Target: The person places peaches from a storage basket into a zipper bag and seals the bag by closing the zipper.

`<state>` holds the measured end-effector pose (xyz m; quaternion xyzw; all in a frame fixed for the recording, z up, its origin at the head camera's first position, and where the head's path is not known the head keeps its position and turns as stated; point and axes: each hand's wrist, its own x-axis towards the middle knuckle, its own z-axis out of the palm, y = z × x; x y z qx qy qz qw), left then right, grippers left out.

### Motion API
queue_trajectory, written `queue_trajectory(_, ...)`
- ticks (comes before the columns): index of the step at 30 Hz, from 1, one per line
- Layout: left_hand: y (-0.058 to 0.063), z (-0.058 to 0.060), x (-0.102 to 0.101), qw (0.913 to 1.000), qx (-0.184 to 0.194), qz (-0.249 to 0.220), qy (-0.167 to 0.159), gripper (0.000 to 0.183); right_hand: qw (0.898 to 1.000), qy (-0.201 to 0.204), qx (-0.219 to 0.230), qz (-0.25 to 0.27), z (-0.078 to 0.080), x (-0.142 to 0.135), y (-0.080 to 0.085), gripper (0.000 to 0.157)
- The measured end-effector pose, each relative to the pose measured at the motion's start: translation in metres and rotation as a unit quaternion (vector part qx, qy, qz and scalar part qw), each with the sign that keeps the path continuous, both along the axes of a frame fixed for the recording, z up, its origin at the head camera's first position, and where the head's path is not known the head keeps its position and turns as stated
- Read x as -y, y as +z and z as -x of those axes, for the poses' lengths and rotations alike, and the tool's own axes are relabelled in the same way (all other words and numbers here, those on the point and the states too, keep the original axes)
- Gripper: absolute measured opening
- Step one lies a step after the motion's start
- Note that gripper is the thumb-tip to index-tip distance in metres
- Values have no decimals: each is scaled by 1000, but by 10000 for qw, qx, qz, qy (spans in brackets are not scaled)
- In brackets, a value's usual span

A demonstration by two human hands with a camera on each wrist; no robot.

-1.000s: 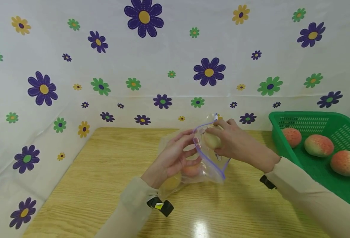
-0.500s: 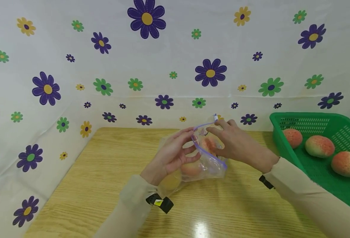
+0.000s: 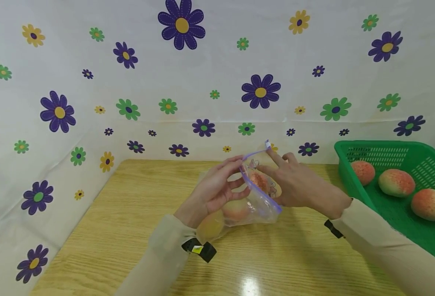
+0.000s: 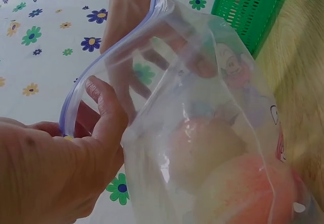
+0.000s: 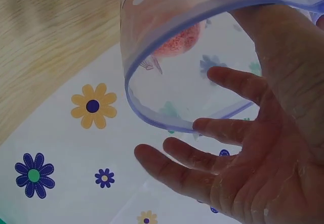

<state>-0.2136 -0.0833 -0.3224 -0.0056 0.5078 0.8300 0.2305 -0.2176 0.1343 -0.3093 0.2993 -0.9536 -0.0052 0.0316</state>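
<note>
A clear zip bag (image 3: 265, 218) with a purple zip rim lies on its side on the wooden table, its mouth turned to the right. My left hand (image 3: 215, 191) pinches the rim between thumb and fingers and keeps the mouth spread. Just inside the mouth is a red-speckled peach (image 3: 258, 181). Deeper in the bag are another peach (image 4: 248, 193) and a yellowish fruit (image 3: 210, 227), seen through the plastic. My right hand (image 5: 283, 127) is at the mouth with its fingers straight and spread, holding nothing; some fingertips overlap the rim.
On the right stands a green plastic basket (image 3: 359, 176) with several peaches, one of them a red and cream peach (image 3: 396, 183). The wooden table (image 3: 139, 193) meets a white flowered sheet (image 3: 217, 70) at its back and left edges.
One second ago my right hand held a peach in the bag's mouth. It has let go, the peach rests inside, and the hand has drawn slightly right. My left hand keeps its pinch.
</note>
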Motion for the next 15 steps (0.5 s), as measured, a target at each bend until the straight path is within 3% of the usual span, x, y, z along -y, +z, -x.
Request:
queue_trajectory(6,8,1,3,9998,-66,124,112,28,9994,-122,135,-281,-3,-2,9,91)
queue_trajectory(15,33,5,16,9984,-443,164,318,37,9990,-93,87,-422,-10,-1,41,96)
